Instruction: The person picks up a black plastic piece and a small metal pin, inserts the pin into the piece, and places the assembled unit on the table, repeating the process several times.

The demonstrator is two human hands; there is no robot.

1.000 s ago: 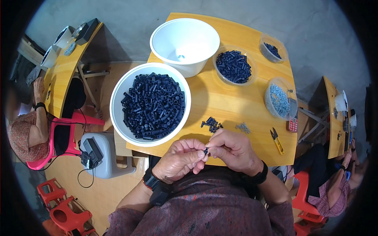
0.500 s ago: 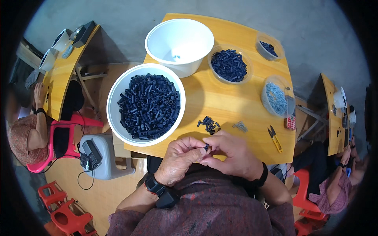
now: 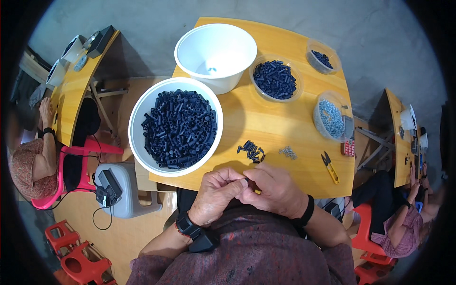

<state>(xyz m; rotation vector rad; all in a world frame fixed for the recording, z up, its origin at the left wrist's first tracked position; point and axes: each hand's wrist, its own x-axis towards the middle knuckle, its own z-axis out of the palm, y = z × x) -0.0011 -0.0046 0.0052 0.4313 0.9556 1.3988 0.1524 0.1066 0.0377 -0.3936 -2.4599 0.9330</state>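
My left hand point(image 3: 214, 194) and my right hand point(image 3: 274, 191) meet at the table's near edge, thumbs and fingers pinched together. A small black plastic piece point(image 3: 246, 179) barely shows between the fingertips; most of it is hidden. Just beyond my hands lies a loose pile of short black plastic tubes point(image 3: 251, 151). To its right is a little heap of small silver screws point(image 3: 288, 152). A white bowl point(image 3: 135, 137) full of black plastic tubes stands at the left.
Behind stands another white bowl point(image 3: 184, 61) with a few small bits inside. Clear tubs hold black parts point(image 3: 275, 80), more black parts point(image 3: 322, 59) and screws point(image 3: 331, 117). Yellow-handled snips point(image 3: 331, 170) and a red keypad device point(image 3: 348, 147) lie right. People sit at side tables.
My fingers have closed further around the black piece, so less of it shows. My right hand has shifted slightly left. The piles and bowls stay as they were.
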